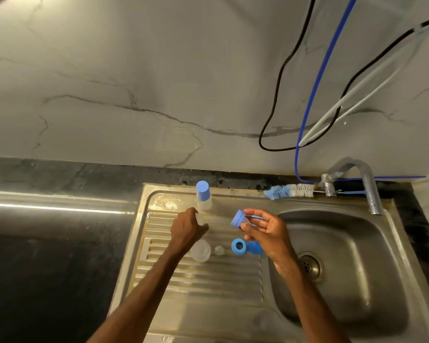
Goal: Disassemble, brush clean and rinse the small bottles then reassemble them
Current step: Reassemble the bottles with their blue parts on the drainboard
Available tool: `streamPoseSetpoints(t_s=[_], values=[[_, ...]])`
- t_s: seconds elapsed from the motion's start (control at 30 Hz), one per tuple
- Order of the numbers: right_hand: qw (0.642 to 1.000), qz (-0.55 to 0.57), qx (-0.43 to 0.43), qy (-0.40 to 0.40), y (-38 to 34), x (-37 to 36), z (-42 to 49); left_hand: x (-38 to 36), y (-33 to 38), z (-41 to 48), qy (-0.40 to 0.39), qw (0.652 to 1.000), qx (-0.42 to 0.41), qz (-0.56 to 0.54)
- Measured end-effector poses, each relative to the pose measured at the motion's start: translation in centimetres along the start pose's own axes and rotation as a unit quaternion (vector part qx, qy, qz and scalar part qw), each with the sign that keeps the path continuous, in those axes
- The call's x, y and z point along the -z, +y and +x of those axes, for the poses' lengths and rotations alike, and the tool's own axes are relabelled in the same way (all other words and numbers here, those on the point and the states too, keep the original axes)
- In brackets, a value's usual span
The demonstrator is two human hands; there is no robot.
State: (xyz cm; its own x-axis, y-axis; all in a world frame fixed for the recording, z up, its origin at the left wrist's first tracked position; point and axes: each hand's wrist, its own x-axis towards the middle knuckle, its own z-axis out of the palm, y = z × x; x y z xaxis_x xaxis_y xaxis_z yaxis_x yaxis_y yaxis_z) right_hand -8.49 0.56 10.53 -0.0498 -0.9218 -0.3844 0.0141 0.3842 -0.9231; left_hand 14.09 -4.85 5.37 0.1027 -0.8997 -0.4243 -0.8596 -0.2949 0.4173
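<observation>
My right hand (265, 231) pinches a blue screw ring with a clear teat (239, 218) above the steel drainboard (198, 276). My left hand (187, 227) grips a clear bottle body (199, 217), mostly hidden by its fingers. An assembled small bottle with a blue cap (203, 195) stands upright just behind that hand. On the drainboard lie a clear bottle part (200, 250), a small clear disc (219, 250), a blue ring (239, 246) and a blue cap (254, 247).
A blue and white bottle brush (289, 190) lies on the sink's back rim beside the metal tap (368, 186). The sink basin (344, 268) with its drain is at right. Dark countertop (47, 243) extends left. Cables hang on the wall.
</observation>
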Motion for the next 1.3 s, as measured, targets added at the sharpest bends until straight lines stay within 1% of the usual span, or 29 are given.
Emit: streamPoseSetpoints(t_s=[0.1,0.17,0.2,0.23,0.27,0.3,0.33,0.37,0.4,0.47,0.53,0.67,0.73,0.83,0.93,1.0,1.1,1.2,1.27,1.3], values=[[0.999,0.016,0.009,-0.038,-0.9,0.2,-0.8,2.8,-0.8,-1.9,0.05,0.994,-0.02,-0.095],[0.997,0.039,0.016,-0.062,-1.5,0.2,-1.6,5.0,-1.5,-3.7,0.066,0.986,-0.047,-0.148],[0.996,0.055,0.018,-0.071,-1.8,0.2,-2.1,6.0,-1.8,-4.8,0.054,0.98,-0.06,-0.18],[0.994,0.068,0.023,-0.079,-2.1,0.1,-2.7,7.0,-1.8,-5.9,0.029,0.969,-0.069,-0.234],[0.993,0.074,0.031,-0.085,-2.4,0.0,-3.3,7.8,-1.4,-7.1,-0.004,0.95,-0.071,-0.305],[0.992,0.075,0.041,-0.092,-2.6,-0.1,-3.5,8.5,-0.6,-8.2,-0.044,0.92,-0.068,-0.383],[0.991,0.071,0.057,-0.097,-2.9,0.0,-4.1,9.0,0.3,-9.5,-0.083,0.893,-0.071,-0.437],[0.99,0.065,0.07,-0.102,-3.4,0.2,-4.7,9.4,1.3,-10.6,-0.107,0.875,-0.08,-0.466],[0.989,0.057,0.08,-0.106,-4.0,0.5,-5.3,9.6,2.1,-11.6,-0.12,0.865,-0.09,-0.478],[0.988,0.029,0.105,-0.109,-5.1,1.3,-6.6,9.8,3.4,-13.1,-0.137,0.85,-0.104,-0.498],[0.986,-0.002,0.136,-0.095,-5.8,2.0,-7.6,9.7,4.1,-14.1,-0.154,0.839,-0.113,-0.51],[0.981,-0.039,0.173,-0.075,-6.8,2.9,-9.1,9.6,4.6,-15.3,-0.183,0.826,-0.156,-0.51],[0.981,-0.026,0.173,-0.079,-7.5,3.1,-9.8,9.8,4.7,-16.0,-0.19,0.822,-0.188,-0.503],[0.989,0.004,0.136,-0.06,-8.8,2.6,-10.9,10.1,4.9,-16.8,-0.171,0.816,-0.24,-0.497],[0.993,-0.038,0.113,-0.013,-10.1,2.1,-11.4,10.0,5.1,-17.6,-0.14,0.817,-0.283,-0.483],[0.993,-0.073,0.091,-0.006,-10.8,1.8,-11.4,9.9,5.2,-17.9,-0.107,0.823,-0.313,-0.462],[0.993,-0.116,0.019,-0.012,-10.9,2.1,-11.0,9.9,5.0,-17.3,-0.057,0.85,-0.389,-0.35],[0.991,-0.122,-0.03,-0.035,-10.6,2.6,-10.6,10.4,5.1,-16.0,-0.039,0.859,-0.452,-0.236],[0.994,-0.099,-0.03,-0.024,-10.5,2.6,-10.2,10.9,5.6,-15.2,-0.048,0.869,-0.452,-0.193],[0.996,-0.089,-0.021,-0.014,-10.6,2.4,-9.9,11.1,5.9,-14.9,-0.056,0.879,-0.438,-0.177]])
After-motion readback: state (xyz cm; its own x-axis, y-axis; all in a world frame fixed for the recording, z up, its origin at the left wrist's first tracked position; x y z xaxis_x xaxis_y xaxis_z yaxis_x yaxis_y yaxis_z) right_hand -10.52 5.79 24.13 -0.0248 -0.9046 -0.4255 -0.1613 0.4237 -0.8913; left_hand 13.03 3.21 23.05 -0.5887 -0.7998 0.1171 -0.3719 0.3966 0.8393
